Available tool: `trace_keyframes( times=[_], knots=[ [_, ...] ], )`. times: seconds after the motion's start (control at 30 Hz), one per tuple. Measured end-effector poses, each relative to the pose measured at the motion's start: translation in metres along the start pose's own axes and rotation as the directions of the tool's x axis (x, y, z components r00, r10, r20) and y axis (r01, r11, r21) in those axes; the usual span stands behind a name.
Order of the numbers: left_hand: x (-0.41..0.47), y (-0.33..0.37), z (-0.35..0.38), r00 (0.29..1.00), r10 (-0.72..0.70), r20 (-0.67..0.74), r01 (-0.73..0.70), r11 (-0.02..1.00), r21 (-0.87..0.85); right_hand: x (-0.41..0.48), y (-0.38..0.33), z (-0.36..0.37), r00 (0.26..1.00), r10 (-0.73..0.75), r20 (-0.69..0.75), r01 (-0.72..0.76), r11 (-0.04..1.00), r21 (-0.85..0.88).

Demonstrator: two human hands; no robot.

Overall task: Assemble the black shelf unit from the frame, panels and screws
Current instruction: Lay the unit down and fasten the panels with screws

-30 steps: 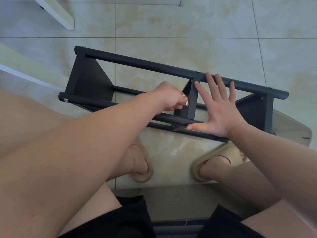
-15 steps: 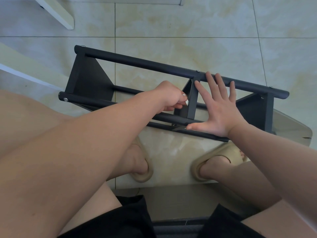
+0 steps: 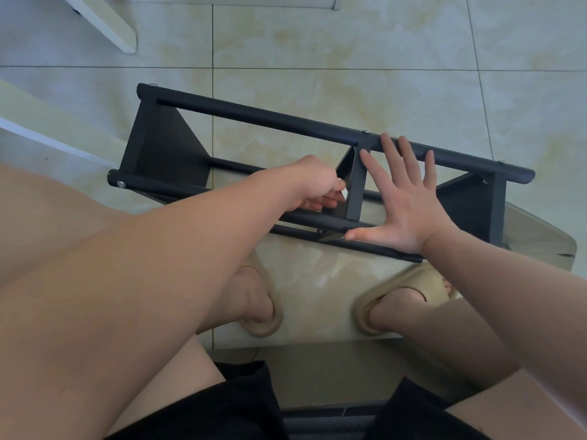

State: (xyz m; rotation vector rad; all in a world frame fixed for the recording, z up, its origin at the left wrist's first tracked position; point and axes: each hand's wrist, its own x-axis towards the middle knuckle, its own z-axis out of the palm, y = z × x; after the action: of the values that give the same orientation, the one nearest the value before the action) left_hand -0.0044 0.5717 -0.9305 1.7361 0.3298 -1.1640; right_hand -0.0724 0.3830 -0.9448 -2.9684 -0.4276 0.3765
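Note:
The black shelf unit (image 3: 286,120) lies on its side on the tiled floor in front of me, with tube rails running left to right and three dark panels between them. The middle panel (image 3: 354,185) stands between my hands. My left hand (image 3: 314,187) is curled against that panel's left face, its fingertips pinched at something small and pale that I cannot make out. On the panel's right side, my right hand (image 3: 409,198) is spread flat, fingers reaching the top rail, thumb by the lower rail. Silver screw heads (image 3: 120,184) show at the rail ends.
My two feet in tan slippers (image 3: 263,315) stand just this side of the shelf unit. A white furniture leg (image 3: 104,23) stands at the upper left and a pale board edge (image 3: 38,128) runs along the left. Beige floor tiles (image 3: 349,42) lie beyond the unit.

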Motion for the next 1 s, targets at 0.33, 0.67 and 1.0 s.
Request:
trace_keyframes(
  times=[0.33,0.67,1.0],
  knots=[
    [0.002,-0.005,-0.001,0.998,-0.028,0.063,0.025,0.999,0.042,-0.001,-0.002,-0.001,1.000,0.006,0.014,-0.006,1.000,-0.013],
    [0.002,-0.004,-0.005,0.997,-0.010,0.073,0.000,0.991,0.137,0.000,-0.001,-0.002,1.000,0.008,0.015,-0.008,1.000,-0.004],
    [0.003,-0.009,-0.011,0.986,0.062,0.155,-0.110,0.940,0.323,0.001,0.000,-0.002,1.000,0.004,0.018,-0.004,1.000,-0.010]
  ],
)
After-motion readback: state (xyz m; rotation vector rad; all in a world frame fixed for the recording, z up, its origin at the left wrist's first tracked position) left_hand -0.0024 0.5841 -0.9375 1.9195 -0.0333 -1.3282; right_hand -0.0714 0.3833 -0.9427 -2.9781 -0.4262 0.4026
